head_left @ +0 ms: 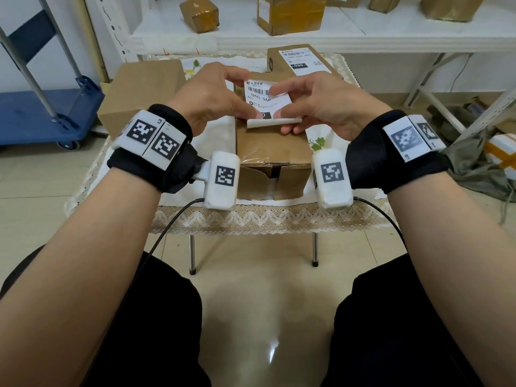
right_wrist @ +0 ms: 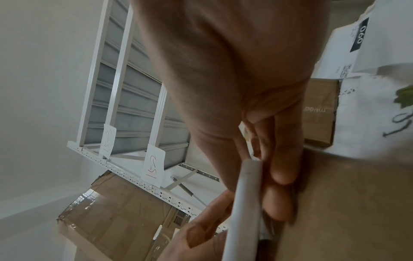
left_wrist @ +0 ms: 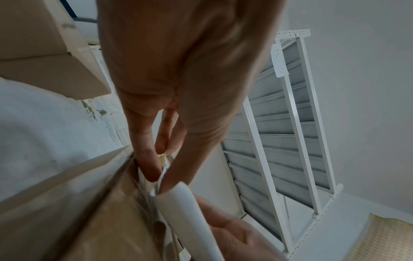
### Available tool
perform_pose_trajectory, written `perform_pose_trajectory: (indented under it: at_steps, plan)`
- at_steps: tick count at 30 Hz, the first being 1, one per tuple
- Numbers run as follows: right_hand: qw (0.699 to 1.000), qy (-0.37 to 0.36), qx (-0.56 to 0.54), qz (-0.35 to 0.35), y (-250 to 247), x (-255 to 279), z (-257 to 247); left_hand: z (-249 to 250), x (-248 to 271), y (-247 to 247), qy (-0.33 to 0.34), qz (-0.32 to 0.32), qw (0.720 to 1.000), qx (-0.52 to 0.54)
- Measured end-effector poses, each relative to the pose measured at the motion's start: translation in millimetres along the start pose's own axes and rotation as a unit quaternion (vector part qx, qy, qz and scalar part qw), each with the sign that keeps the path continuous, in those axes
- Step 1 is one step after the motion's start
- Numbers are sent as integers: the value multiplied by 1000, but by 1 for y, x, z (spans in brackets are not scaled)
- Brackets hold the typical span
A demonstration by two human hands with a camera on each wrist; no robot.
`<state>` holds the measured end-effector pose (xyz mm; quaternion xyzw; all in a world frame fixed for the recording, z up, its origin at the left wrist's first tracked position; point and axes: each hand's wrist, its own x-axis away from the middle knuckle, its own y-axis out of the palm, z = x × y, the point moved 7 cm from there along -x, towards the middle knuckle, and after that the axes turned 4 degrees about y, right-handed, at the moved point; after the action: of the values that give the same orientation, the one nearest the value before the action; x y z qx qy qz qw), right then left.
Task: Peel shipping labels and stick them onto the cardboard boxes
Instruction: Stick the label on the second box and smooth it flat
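A white shipping label (head_left: 264, 99) with a barcode is held over the top of a brown cardboard box (head_left: 268, 152) in the middle of the small table. My left hand (head_left: 215, 90) pinches the label's left side, thumb on its printed face. My right hand (head_left: 315, 99) pinches its right side, fingers on both the top and the lower edge. The lower edge curls into a white roll (head_left: 275, 122). The left wrist view shows my left fingertips (left_wrist: 154, 169) pinching the paper next to that roll (left_wrist: 190, 220). In the right wrist view the roll (right_wrist: 243, 203) lies against my right fingers (right_wrist: 279, 167).
A larger plain box (head_left: 139, 93) sits on the table's left. A box bearing a label (head_left: 301, 61) stands at the back right. The lace-edged tablecloth (head_left: 251, 219) hangs at the front. White shelving (head_left: 279, 34) behind carries several parcels. A blue cart (head_left: 42, 113) stands at left.
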<state>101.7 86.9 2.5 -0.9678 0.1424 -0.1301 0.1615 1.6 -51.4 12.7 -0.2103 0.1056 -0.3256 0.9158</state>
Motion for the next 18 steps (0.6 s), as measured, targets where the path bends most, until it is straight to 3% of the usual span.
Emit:
perform_pose_trajectory:
  at_steps: [18]
  plan:
    - [993,-11,115,21,1,-1,-3,5,0,3,-8,-19,999,-49]
